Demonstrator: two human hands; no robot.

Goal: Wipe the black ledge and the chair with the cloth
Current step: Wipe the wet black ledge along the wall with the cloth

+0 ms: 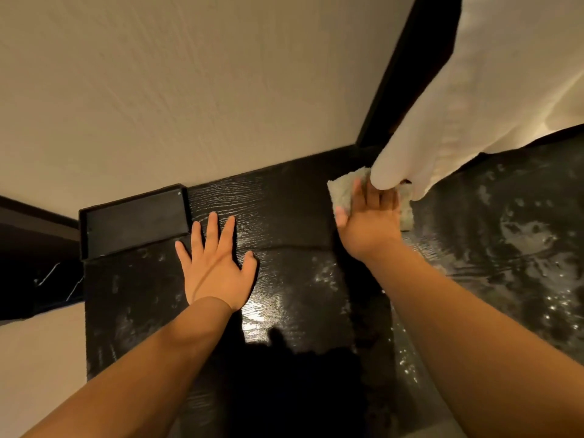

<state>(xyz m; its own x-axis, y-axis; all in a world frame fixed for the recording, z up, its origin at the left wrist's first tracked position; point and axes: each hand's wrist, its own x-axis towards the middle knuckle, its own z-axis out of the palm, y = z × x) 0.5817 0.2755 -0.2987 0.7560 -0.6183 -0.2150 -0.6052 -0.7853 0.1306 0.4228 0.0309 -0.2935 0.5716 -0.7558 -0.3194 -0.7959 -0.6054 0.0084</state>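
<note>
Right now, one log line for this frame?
step: ledge wipe | left hand: flat on black ledge | right hand: presses cloth under white fabric

Both bare forearms (142, 358) reach away from the near edge — the left hand (218, 267) lies flat, palm down, fingers (212, 230) spread wide; the right hand (369, 218), farther off, presses palm down, fingers extended, tips partly hidden.

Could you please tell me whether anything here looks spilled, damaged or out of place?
Yes: whitish smears and specks blotch the black ledge and, more heavily, the dark surface to its right, like unwiped residue. The white curtain drapes onto the cloth under the right hand.
</note>
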